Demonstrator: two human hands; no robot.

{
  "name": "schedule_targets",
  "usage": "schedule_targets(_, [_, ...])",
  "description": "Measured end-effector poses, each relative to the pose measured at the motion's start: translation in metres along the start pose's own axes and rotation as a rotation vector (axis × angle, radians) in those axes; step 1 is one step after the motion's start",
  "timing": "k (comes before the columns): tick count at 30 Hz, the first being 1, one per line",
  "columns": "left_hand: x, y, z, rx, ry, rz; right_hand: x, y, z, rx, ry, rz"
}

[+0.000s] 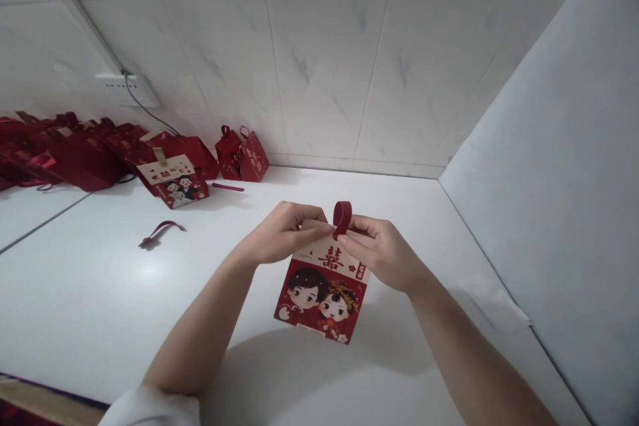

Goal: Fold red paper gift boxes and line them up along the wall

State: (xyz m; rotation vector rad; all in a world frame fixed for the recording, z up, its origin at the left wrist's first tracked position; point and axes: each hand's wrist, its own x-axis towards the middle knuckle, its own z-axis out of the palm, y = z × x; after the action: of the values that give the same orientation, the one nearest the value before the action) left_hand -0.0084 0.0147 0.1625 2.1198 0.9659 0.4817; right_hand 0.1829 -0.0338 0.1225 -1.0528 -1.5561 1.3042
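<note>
A red and cream gift box [322,293], printed with two cartoon figures and red characters, is held upright over the white table. A dark red ribbon loop [342,215] rises from its top edge. On the left of the loop, my left hand [292,233] is closed, thumb in front, pinching the box's top edge. From the other side my right hand [382,249] pinches the top edge close to the base of the loop. The fingers behind the box are partly hidden.
Many red gift boxes [84,153] crowd the table's back left. A cream-topped box [174,180] and two small boxes [253,156] stand nearby. Loose ribbons [164,226] lie in front. A tiled wall [324,66] bounds the back, a white panel [549,146] the right.
</note>
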Motion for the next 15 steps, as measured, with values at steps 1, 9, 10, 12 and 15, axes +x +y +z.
schedule_targets(1, [-0.0006, 0.0008, 0.0001, 0.013, 0.001, 0.01, 0.0, 0.0005, -0.0002, 0.016, -0.007, -0.006])
schedule_targets(9, [-0.0034, 0.0023, -0.0006, 0.12, 0.025, 0.086, 0.0012, 0.0027, -0.0013, -0.041, 0.017, -0.015])
schedule_targets(10, [-0.0035, 0.0014, -0.0013, 0.134, 0.021, 0.103, 0.0012, 0.0033, -0.0009, -0.055, 0.025, -0.024])
schedule_targets(12, [-0.0034, -0.0012, -0.003, 0.155, -0.004, 0.117, 0.0012, 0.005, 0.0004, -0.083, 0.04, -0.043])
schedule_targets(15, [-0.0031, -0.0054, -0.0049, 0.173, -0.004, 0.08, 0.0018, 0.0083, 0.0039, -0.048, 0.086, -0.081])
